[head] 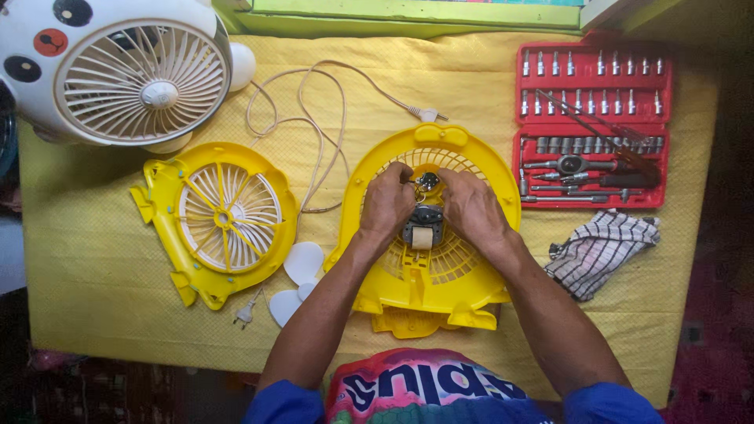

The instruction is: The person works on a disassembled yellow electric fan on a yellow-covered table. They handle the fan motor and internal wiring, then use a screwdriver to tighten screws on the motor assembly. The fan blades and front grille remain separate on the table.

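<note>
Yellow plastic dominates the head view: a rounded yellow plastic fan housing with a slotted grille lies flat on the surface, which is covered in yellow quilted cloth. Both hands rest on it. The left hand curls its fingers inward, fingertips pinched at a small dark metal part near the housing's centre; the right hand mirrors it, fingers bent and closing on the same part from the other side. Just below the fingertips, between the two hands, sits the dark motor block with a beige coil.

Left of the left hand lies a second yellow grille shell with white spokes, and white fan blades sit beside the wrist. Beyond it stands a white round fan with a painted animal face (its cream cord loops nearby). Right of the right hand are a checked cloth and, farther up, an open red socket-set case.
</note>
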